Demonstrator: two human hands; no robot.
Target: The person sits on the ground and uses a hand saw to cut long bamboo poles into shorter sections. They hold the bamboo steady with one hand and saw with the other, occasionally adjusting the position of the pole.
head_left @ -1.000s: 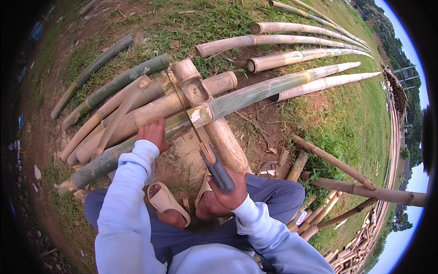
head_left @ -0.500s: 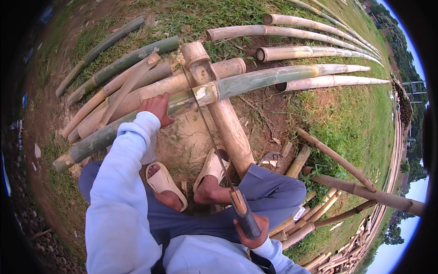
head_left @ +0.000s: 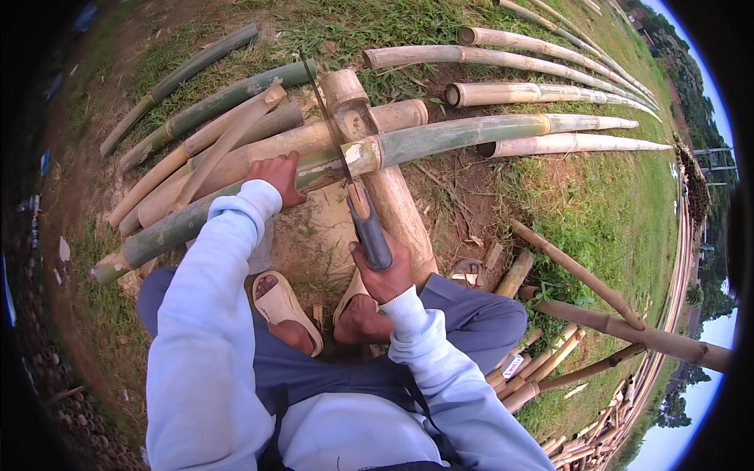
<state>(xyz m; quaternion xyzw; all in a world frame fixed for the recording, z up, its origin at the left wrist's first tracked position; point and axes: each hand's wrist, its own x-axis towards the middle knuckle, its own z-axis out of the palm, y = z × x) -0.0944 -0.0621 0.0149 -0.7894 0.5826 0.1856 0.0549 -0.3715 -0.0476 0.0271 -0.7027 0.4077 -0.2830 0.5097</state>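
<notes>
A long green-and-tan bamboo pole (head_left: 455, 136) lies slanting across a bamboo stand, whose notched, pale post (head_left: 397, 216) runs toward my right knee. My left hand (head_left: 275, 179) is closed over the pole's left part, holding it from above. In my right hand (head_left: 386, 271) is a handsaw (head_left: 367, 228), gripped by its dark handle. Its narrow blade crosses the pole at a pale, peeled patch by a joint, and the blade's tip points up past the stand. How deep any cut goes cannot be made out.
Several bamboo pieces, among them a green one (head_left: 206, 102), lie left of the stand. Long poles (head_left: 503, 93) stretch away at the upper right on grass. A bamboo frame (head_left: 597, 318) stands at right. My sandalled feet (head_left: 284, 310) are below the pole.
My right hand has pushed the saw forward and up from near my lap, so the handle is now close to the pole. My left hand stays on the pole.
</notes>
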